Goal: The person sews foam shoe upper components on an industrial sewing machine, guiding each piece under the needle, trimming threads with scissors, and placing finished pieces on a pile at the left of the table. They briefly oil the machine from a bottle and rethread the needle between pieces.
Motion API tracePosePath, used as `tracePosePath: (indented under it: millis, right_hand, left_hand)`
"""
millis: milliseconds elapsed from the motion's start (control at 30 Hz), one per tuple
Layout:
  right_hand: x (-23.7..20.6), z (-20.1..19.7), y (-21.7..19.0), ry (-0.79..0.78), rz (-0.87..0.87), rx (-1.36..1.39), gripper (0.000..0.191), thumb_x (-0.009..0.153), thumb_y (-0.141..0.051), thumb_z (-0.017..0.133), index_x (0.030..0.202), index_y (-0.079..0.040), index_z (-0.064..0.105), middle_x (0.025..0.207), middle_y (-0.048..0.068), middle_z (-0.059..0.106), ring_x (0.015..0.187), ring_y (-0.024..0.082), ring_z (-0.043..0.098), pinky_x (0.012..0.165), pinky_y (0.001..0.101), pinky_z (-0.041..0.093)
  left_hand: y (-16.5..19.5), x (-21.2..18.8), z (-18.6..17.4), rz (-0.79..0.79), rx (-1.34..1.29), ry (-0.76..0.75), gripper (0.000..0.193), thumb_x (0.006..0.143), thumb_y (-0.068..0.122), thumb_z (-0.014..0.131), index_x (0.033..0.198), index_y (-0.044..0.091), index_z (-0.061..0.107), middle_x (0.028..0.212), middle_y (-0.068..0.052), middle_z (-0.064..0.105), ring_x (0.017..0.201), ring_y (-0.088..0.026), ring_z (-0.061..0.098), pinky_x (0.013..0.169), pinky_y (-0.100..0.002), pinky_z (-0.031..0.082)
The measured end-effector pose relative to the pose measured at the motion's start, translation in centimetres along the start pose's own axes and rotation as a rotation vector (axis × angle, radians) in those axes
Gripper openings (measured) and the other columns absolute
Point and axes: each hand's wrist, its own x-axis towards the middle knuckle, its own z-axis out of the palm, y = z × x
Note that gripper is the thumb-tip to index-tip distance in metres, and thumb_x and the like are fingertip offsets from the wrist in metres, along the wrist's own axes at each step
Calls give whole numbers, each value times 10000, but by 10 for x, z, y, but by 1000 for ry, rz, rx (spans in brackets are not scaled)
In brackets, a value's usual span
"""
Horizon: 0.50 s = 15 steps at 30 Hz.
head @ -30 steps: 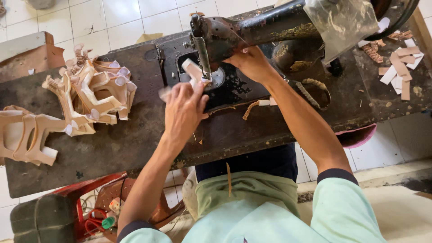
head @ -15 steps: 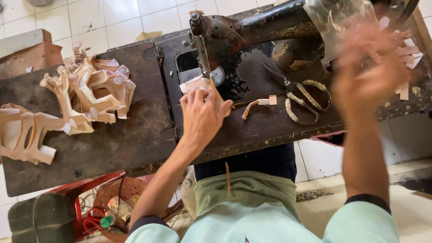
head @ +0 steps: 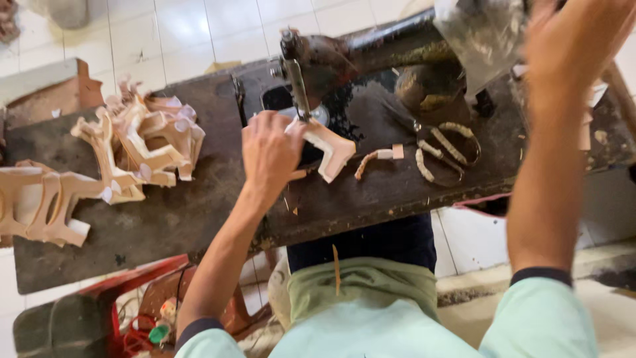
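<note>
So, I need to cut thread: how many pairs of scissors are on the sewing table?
1. The scissors lie on the dark table, right of the pale piece held by the left hand at the needle; others may be hidden behind the raised right hand.

Pale tan cut pieces [head: 112, 159] on a dark worn table [head: 199, 212].

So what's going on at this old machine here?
A person sits at a dark sewing machine on a worn table. Their left hand presses a pale cut piece against the bed at the needle. The right hand is raised, up by the machine's far end. Scissors lie beside the piece, and a pile of similar pale pieces sits on the left.
</note>
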Motion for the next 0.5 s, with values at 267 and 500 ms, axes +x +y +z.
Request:
tracePosePath:
  millis: [267,500]
  right_hand:
    - [6,-12,-226,-721,-303,961,172,1057,-144,645,980,-56,771,939,167,765,911,329,742,855,430,591]
    - [21,65,-256,-720,505,2859,564,1008,-406,641,1426,-54,500,1266,173,702,1199,236,702,981,369,609]
  left_hand:
    - [-28,-3,15,-26,-130,83,313,945,298,777,864,17,667,1150,-212,596,1161,-404,532,970,-509,425]
    - [-29,-4,14,-42,-185,91,296,921,270,785,841,9,669,1143,-204,594,1159,-402,531,966,-513,424]
